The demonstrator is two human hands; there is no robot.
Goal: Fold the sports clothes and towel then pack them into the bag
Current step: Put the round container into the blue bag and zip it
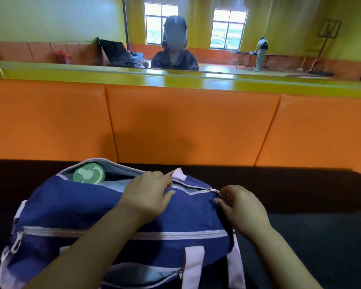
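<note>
- One blue bag with pink trim lies on a dark mat, close to the person. Its bottom edge and left end are cut off by the frame.
- The top zip is shut only at the right end. The rest of the top is open.
- The left hand lies flat on the bag near the opening, with its fingers pressed onto the blue cloth. The fingertips hide part of the zip edge.
- The right hand pinches the small metal zip pull between thumb and finger. The other fingers are curled in, and some are hidden.
- Both arms cross over the bag and cover much of its front.
- Inside the opening sits one green bottle cap. The rest of the bottle is hidden in the bag.
- A bit of light blue cloth shows below the cap. I cannot tell if it is the towel or clothes.
- Two pink straps hang on the front, and one pink tab sticks up by the zip.
- There are two more zips on the front: a long one shut, and a lower one partly open and blurry.
- An orange padded wall stands behind the mat, with three pads in view.
- Above it is a mirror. It shows two windows and a far-off person, small and hard to make out.
</note>
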